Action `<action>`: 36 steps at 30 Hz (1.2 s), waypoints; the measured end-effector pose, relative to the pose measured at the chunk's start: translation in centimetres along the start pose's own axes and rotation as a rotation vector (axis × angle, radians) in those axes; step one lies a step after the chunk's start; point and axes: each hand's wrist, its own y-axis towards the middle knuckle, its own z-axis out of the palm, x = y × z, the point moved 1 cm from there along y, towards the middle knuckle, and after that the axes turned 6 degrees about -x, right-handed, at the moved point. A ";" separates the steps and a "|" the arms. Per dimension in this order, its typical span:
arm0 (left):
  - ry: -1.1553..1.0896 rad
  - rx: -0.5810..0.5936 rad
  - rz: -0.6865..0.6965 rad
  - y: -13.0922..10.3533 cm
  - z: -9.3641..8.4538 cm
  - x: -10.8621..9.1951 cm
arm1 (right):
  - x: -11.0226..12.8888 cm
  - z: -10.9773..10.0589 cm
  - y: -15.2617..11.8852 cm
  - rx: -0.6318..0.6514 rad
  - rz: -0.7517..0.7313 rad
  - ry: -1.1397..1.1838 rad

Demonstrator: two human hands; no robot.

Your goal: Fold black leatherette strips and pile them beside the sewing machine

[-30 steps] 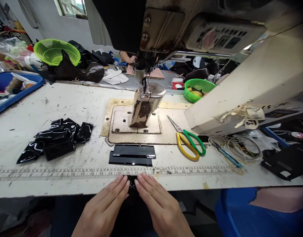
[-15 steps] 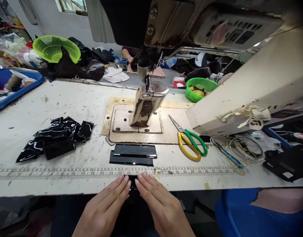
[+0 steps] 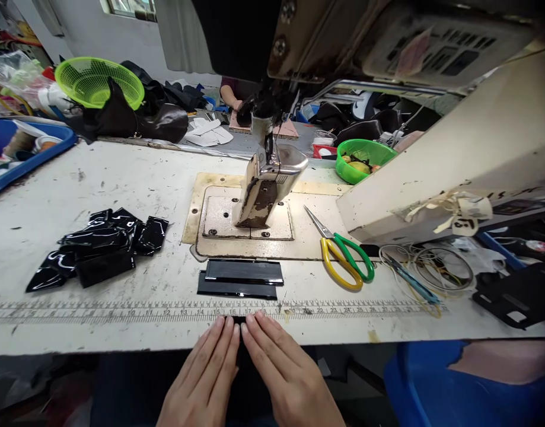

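Narrowing: gap between left hand (image 3: 206, 370) and right hand (image 3: 284, 370) is reduced, so black strip (image 3: 239, 320) beneath, at 12 o'clock, is nearly covered | both are rested on it; whether it is pinched cannot be told | machine post (image 3: 265, 190) is fronted by stacked strips (image 3: 243, 273), 12 o'clock; scissors (image 3: 343, 255) are left at 2

Bright tabletop (image 3: 134, 178), deep shadow beneath, stretched edges
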 end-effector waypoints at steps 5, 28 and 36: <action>0.070 0.048 0.023 -0.6 0.2 -0.6 | 0.9 0.2 -0.1 -0.006 0.013 -0.150; -0.094 -0.030 -0.075 -1.2 1.2 -1.2 | 2.9 2.8 -1.4 -0.107 0.060 -0.206; -0.463 0.036 -0.359 1.5 -0.8 1.6 | 2.7 1.6 -1.0 -0.068 0.112 -0.113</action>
